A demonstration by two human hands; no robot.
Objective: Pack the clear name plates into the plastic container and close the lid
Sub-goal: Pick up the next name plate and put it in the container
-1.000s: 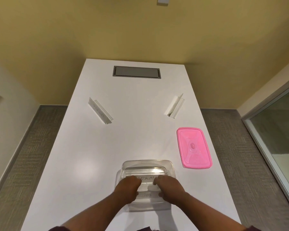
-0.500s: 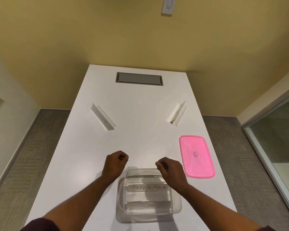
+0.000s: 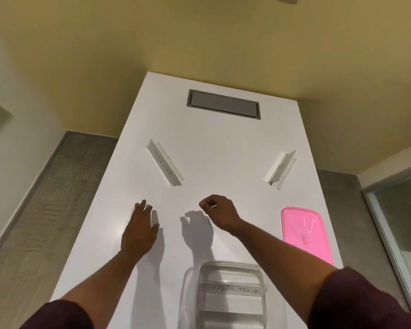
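The clear plastic container (image 3: 223,267) sits at the near edge of the white table (image 3: 214,143), with a labelled name plate (image 3: 233,290) lying inside it. A second clear name plate (image 3: 164,162) stands at the left, a third clear name plate (image 3: 280,169) at the right. My left hand (image 3: 139,230) is stretched forward, fingers apart and empty, short of the left plate. My right hand (image 3: 220,211) hovers mid-table with fingers curled, holding nothing. The pink lid (image 3: 305,231) lies flat to the right.
A grey cable hatch (image 3: 223,104) is set into the far end of the table. Yellow walls rise behind it. Grey carpet lies on both sides, and a glass panel (image 3: 403,222) stands at the right.
Both hands have left the container and moved forward over the table. The left hand has opened its fingers and reached toward the left plate. The view has tilted up.
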